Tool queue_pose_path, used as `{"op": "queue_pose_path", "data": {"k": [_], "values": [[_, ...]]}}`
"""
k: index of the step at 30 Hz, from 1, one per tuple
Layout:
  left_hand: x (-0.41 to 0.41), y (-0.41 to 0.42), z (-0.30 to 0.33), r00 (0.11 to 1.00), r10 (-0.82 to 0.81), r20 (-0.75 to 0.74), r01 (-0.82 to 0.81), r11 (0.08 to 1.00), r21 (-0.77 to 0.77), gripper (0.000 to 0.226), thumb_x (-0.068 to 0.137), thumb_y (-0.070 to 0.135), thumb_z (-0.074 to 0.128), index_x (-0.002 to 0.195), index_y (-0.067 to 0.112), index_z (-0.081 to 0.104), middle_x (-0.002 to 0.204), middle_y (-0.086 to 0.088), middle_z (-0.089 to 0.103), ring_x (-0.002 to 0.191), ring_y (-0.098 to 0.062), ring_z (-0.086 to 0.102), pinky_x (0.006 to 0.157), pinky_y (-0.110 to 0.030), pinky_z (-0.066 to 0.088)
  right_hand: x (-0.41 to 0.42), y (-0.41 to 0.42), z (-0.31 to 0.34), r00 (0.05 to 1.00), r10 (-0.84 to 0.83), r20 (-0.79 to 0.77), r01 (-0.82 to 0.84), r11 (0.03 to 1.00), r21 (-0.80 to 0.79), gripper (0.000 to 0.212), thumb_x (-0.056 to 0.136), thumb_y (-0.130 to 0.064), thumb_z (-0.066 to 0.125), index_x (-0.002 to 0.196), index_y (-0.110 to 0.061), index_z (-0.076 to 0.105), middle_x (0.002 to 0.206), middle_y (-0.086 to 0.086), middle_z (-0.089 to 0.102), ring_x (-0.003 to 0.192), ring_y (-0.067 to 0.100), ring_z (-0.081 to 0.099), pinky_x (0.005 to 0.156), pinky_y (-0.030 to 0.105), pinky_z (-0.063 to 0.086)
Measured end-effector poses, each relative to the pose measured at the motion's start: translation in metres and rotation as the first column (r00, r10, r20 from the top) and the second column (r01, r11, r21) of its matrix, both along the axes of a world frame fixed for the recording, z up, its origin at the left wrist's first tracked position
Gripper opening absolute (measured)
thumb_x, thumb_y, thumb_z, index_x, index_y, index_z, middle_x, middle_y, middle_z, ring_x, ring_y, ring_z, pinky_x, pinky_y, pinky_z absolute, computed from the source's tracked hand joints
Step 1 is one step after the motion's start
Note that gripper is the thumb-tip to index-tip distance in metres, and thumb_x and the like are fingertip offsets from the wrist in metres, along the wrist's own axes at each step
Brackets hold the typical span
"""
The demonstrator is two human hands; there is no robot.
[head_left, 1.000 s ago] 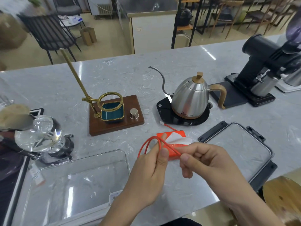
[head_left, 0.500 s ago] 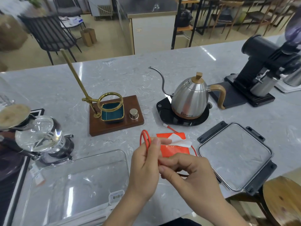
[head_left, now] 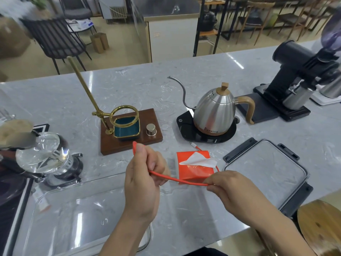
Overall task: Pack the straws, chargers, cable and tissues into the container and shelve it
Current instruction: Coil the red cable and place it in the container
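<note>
Cable (head_left: 177,180): thin, orange-red, matte. It is held above the marble counter (head_left: 147,93) near frame centre. The left hand (head_left: 145,174) grips a folded bundle of it, fingers curled round, with a loop standing up past the thumb at 11 o'clock of the hand. From there one strand runs taut toward 4 o'clock to the right hand (head_left: 232,187), which pinches it between thumb and fingertips. Beyond the right hand the cable goes behind the tissue pack (head_left: 195,167); its pale plug end shows on the counter at 12 o'clock of the pack, just short of the kettle base.

Tissue pack: orange wrapper, one white sheet pulled out of the top slot, lying on the counter between the two hands. The taut strand crosses in front of its near edge.

Hard to read: how many turns are in the left-hand bundle cannot be told, as the fingers cover them. Straws and chargers cannot be made out. The coffee grinder (head_left: 299,78) at 2 o'clock is cut off by the frame edge.

Containers: clear container (head_left: 55,215) at 7 o'clock, near the left forearm, partly out of frame; only a label on its wall shows. Its lid (head_left: 267,174) with black clasps lies flat at 4 o'clock, just beside the right hand.

Also present: gooseneck kettle (head_left: 215,111) at 1 o'clock, brass dripper stand (head_left: 127,126) at 11 o'clock.
</note>
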State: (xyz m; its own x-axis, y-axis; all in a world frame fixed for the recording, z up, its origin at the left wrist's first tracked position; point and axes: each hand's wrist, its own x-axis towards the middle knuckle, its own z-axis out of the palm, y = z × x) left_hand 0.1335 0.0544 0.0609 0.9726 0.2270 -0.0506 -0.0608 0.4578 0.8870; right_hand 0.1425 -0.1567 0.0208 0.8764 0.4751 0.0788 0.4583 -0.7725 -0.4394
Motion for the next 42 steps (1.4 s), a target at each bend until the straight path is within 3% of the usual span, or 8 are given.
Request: {"op": "queue_pose_path", "data": {"k": [4,9,12,16,21,30,35,42], "values": [[0.003,0.004,0.001,1.000,-0.015,0.000,0.015,0.996,-0.085,0.050,0.101,0.040,0.036,0.057,0.017,0.033,0.049,0.002,0.024,0.043,-0.012,0.018,0.042,-0.028,0.017,0.000,-0.002,0.008,0.987,-0.096,0.127,0.082,0.991,0.108,0.023,0.092,-0.037,0.050,0.090,-0.027,0.071,0.080,-0.012,0.072,0.071,0.018,0.066,0.062,0.036,0.055],[0.004,0.012,-0.004,0.999,-0.041,0.014,0.042,0.995,-0.089,0.050,0.099,0.042,0.034,0.057,0.015,0.040,0.048,0.001,0.024,0.044,-0.012,0.017,0.042,-0.027,0.019,-0.004,-0.004,0.036,0.975,-0.178,0.133,0.123,0.931,0.344,0.005,0.077,-0.019,0.074,0.081,-0.022,0.073,0.077,-0.024,0.065,0.072,-0.006,0.060,0.064,0.002,0.039],[0.004,0.013,-0.007,0.999,-0.050,0.010,0.051,0.992,-0.116,0.053,0.099,0.046,0.032,0.059,0.012,0.039,0.051,-0.004,0.020,0.047,-0.016,0.013,0.045,-0.030,0.017,-0.008,-0.002,0.050,0.984,-0.074,0.165,0.004,0.921,0.389,0.010,0.078,-0.024,0.076,0.075,-0.017,0.070,0.073,-0.017,0.062,0.066,-0.007,0.057,0.059,0.003,0.038],[0.005,0.013,-0.009,0.997,-0.072,0.002,0.071,0.976,-0.204,0.055,0.098,0.049,0.029,0.061,0.010,0.038,0.052,-0.003,0.022,0.051,-0.019,0.011,0.048,-0.033,0.014,-0.012,0.003,0.057,0.976,0.082,0.201,-0.153,0.916,0.371,0.019,0.084,-0.034,0.070,0.075,-0.017,0.071,0.074,-0.011,0.065,0.069,0.009,0.063,0.061,0.024,0.049],[0.007,0.014,-0.012,0.994,-0.111,-0.021,0.096,0.927,-0.361,0.053,0.098,0.048,0.030,0.062,0.010,0.040,0.052,-0.002,0.024,0.045,-0.014,0.017,0.048,-0.032,0.012,-0.020,0.006,0.068,0.961,0.227,0.159,-0.270,0.895,0.355,0.018,0.087,-0.036,0.072,0.075,-0.026,0.063,0.073,-0.012,0.060,0.069,0.003,0.057,0.062,0.016,0.045],[0.009,0.018,-0.013,0.969,-0.245,-0.030,0.178,0.778,-0.602,0.046,0.098,0.041,0.036,0.061,0.016,0.044,0.046,0.004,0.030,0.035,-0.008,0.028,0.039,-0.023,0.023,-0.029,0.010,0.064,0.942,0.331,-0.060,-0.321,0.938,0.128,0.019,0.082,-0.048,0.070,0.076,-0.032,0.061,0.073,-0.016,0.057,0.058,-0.013,0.042,0.058,0.001,0.027],[0.009,0.025,-0.022,0.897,-0.422,0.130,0.372,0.562,-0.739,0.050,0.104,0.046,0.032,0.071,0.013,0.050,0.051,0.003,0.032,0.042,-0.009,0.025,0.041,-0.023,0.034,-0.027,0.006,0.057,0.965,0.257,-0.057,-0.256,0.967,0.017,0.027,0.077,-0.060,0.065,0.077,-0.033,0.061,0.065,-0.015,0.059,0.056,-0.001,0.050,0.050,0.005,0.025],[0.008,0.026,-0.029,0.788,-0.539,0.298,0.529,0.345,-0.776,0.052,0.105,0.050,0.022,0.084,0.011,0.049,0.059,0.001,0.034,0.046,-0.012,0.032,0.047,-0.023,0.035,-0.022,0.001,0.047,0.986,0.160,-0.049,-0.164,0.982,-0.089,0.029,0.071,-0.061,0.061,0.074,-0.033,0.060,0.064,-0.019,0.059,0.055,-0.010,0.040,0.046,0.004,0.025]]}}
